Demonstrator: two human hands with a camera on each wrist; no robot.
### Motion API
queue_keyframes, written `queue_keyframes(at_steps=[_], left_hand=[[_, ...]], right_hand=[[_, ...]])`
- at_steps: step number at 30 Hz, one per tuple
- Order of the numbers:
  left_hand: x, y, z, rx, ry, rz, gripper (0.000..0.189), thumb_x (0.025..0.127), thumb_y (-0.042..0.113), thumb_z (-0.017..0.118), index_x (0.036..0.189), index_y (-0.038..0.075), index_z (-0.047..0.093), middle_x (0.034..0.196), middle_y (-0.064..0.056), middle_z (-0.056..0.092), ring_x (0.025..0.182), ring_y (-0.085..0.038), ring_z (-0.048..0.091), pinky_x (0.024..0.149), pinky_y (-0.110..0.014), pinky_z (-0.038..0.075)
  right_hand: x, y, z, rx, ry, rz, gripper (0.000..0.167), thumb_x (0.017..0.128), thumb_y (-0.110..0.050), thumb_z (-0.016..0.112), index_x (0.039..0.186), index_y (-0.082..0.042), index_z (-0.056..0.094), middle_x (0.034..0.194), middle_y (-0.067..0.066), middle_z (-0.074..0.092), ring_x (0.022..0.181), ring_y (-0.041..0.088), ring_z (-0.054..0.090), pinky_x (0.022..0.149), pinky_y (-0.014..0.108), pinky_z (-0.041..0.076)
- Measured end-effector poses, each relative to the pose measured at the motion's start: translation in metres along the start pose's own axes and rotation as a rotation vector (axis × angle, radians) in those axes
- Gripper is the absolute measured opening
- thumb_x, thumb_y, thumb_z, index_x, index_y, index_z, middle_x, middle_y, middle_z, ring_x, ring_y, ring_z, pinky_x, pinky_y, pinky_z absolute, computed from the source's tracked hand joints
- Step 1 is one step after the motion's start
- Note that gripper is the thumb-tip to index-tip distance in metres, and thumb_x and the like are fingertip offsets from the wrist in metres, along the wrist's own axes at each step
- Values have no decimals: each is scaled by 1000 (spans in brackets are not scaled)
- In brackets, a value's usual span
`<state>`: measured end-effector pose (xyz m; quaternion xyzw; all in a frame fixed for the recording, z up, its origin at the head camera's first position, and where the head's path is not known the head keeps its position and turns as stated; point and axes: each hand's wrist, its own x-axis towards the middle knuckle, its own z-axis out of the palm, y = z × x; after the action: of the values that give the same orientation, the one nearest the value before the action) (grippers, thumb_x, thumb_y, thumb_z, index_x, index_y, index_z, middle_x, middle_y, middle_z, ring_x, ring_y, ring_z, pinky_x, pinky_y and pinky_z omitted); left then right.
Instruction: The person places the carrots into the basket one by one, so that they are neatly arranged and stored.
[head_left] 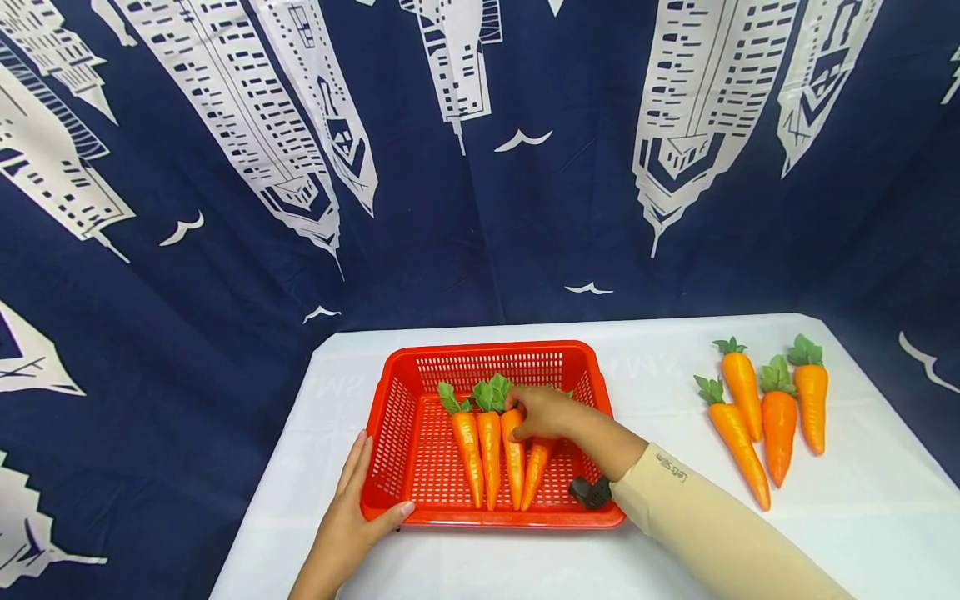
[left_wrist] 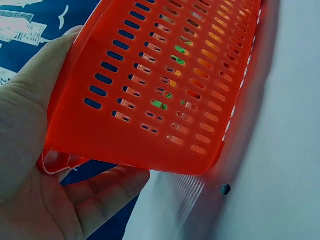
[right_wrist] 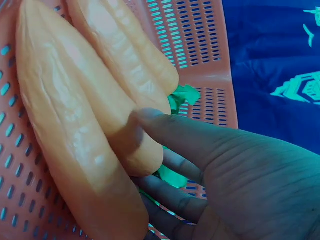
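Note:
Four-sided and red, a plastic basket (head_left: 491, 518) stands on the white table, several orange toy carrots (head_left: 467, 442) lying side by side in it with green leaves toward the far wall. My right hand (head_left: 543, 412) reaches inside and pinches the upper end of one carrot (head_left: 513, 467), second from the right. Its thumb lies across that carrot in the right wrist view, the other fingers partly hidden behind it. At the basket's near left corner my left hand (head_left: 352, 508) holds the rim, thumb on the front side and fingers along the left side.
Several more carrots (head_left: 780, 429) lie on the right part of the white table (head_left: 660, 367). A dark blue cloth (head_left: 480, 225) with white building prints hangs behind the table. A small black device (head_left: 591, 492) sits at my right wrist, over the basket's right side.

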<state>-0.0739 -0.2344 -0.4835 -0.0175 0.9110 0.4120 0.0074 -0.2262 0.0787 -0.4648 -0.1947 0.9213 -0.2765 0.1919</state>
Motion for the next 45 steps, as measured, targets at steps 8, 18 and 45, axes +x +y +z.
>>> queue_keyframes(at_steps=[8,18,45], left_hand=[[0,2,0,16,4,8,112,79,49,83,163,34,11,170,15,4,155,-37,23,110,-75,31],[0,1,0,36,3,3,111,80,52,82,163,36,10,170,16,3,154,-39,24,109,-75,32],[1,2,0,46,-10,-3,114,79,56,81,164,32,9,171,14,2,155,-39,21,110,-74,31]], right_hand=[[0,5,-9,150,101,-51,42,81,-22,85,117,-10,67,110,11,68,102,23,62,94,40,52],[-13,-5,-23,431,210,-108,47,90,-23,77,131,-6,63,130,15,65,121,33,60,103,48,51],[-77,18,-61,652,481,-47,50,98,-30,67,143,-15,52,139,11,60,121,23,62,105,36,53]])
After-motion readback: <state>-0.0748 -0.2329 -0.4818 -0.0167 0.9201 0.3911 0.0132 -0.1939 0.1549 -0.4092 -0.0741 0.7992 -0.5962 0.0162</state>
